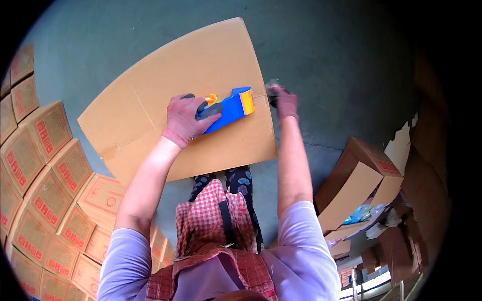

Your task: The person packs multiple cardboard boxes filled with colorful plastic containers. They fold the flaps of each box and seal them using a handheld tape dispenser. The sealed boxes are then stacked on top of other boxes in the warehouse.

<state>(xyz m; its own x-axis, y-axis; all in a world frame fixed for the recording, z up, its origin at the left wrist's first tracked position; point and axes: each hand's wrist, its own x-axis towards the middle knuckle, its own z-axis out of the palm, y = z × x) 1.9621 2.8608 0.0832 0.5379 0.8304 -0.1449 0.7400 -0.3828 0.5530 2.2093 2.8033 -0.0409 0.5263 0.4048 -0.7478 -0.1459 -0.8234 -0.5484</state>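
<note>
A large brown cardboard box [165, 70] lies in front of me, its broad plain panel facing up. My left hand [186, 118], in a mauve glove with dark fingertips, is closed on a blue tape dispenser [226, 114] above that panel. The dispenser's right end is orange-yellow, and smaller orange parts show beside my fingers. Just past the right edge of the box is my right hand [284, 100], gloved alike, with its fingers curled. Something pale and clear shows at its fingertips, too blurred to name.
Stacked printed cartons [50, 198] fill the left side. At the lower right stands an open carton [351, 195] with blue and clear plastic [359, 214] inside, next to torn cardboard [399, 145]. The floor [341, 65] is grey-green.
</note>
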